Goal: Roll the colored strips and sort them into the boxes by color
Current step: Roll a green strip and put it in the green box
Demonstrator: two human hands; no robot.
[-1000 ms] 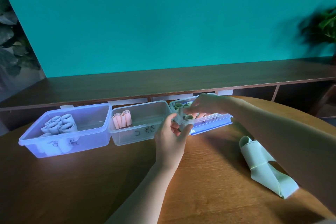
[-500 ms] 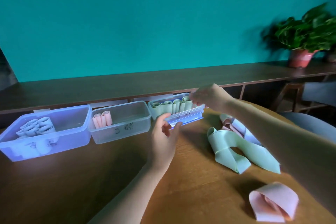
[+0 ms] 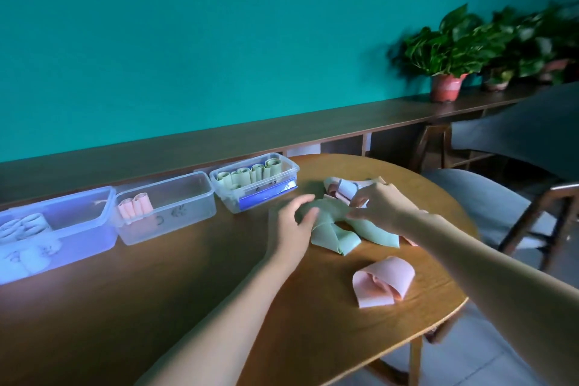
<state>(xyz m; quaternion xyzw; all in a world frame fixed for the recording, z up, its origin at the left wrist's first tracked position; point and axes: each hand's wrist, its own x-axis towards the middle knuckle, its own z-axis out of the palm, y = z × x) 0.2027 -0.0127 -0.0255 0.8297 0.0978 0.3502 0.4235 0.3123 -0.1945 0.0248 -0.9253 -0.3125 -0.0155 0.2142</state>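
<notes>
Green strip now under both hands, left hand spread, right hand pinching it, both moved off green box

Teal wall, long wooden ledge, potted plants, round wooden table, chair

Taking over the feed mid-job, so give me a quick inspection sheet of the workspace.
Surface: round wooden table, three boxes along its far edge.
Job's things: green strip loose under both hands; pink strip loose, nearer; more strips behind. Green box holds green rolls, middle box pink rolls, left box pale rolls.
Clutter: nothing seen.
Grippers: left hand on the green strip; right hand pinches it.
Cables: nothing seen.
Surroundings: teal wall, shelf, potted plants, chair.
</notes>
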